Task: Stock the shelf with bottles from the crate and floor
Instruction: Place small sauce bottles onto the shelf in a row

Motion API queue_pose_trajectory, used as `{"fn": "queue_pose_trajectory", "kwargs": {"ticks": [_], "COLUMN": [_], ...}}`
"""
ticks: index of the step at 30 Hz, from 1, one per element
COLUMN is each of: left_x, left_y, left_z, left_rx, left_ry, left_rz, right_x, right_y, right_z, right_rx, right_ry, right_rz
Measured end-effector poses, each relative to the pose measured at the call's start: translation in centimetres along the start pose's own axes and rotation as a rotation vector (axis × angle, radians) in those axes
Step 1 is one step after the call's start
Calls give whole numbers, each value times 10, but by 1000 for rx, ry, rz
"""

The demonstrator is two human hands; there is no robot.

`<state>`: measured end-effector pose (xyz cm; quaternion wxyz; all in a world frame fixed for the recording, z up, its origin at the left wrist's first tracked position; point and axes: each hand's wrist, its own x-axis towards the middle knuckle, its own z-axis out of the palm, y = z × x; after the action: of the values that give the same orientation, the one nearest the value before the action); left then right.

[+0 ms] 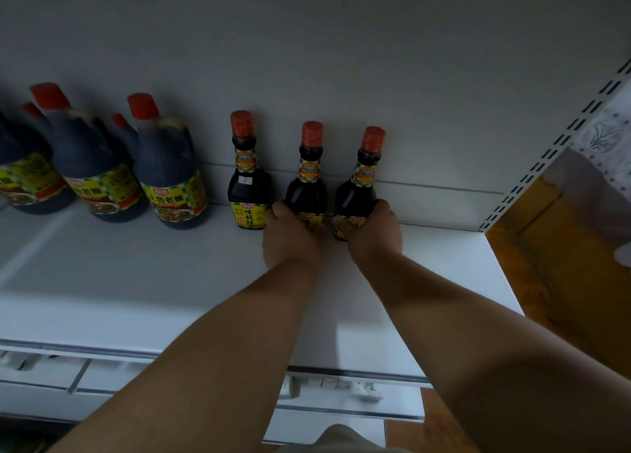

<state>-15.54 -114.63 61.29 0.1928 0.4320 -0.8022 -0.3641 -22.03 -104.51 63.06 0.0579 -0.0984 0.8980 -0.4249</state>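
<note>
Three slim dark sauce bottles with red caps stand in a row at the back of the white shelf (136, 271). The left one (248, 179) stands free with its yellow label showing. My left hand (290, 237) grips the base of the middle bottle (307, 179). My right hand (374, 234) grips the base of the right bottle (362, 182). Both held bottles are upright, close to the shelf's back wall. The crate is out of view.
Several large dark jugs with red caps (167, 179) stand at the shelf's left. A slotted upright (546, 155) closes the shelf on the right, with brown floor tiles (560, 264) beyond. Bare shelf lies in front of the bottles and to their right. A lower shelf edge (341, 381) runs beneath.
</note>
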Motion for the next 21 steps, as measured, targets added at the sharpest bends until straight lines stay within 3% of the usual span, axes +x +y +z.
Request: {"fn": "queue_pose_trajectory", "kwargs": {"ticks": [21], "left_x": [5], "left_y": [2], "left_z": [-1], "left_rx": [69], "left_ry": [-3], "left_rz": [8], "right_x": [10], "right_y": [3], "right_z": [3], "right_rx": [-61], "right_ry": [7], "right_rz": [-24]}}
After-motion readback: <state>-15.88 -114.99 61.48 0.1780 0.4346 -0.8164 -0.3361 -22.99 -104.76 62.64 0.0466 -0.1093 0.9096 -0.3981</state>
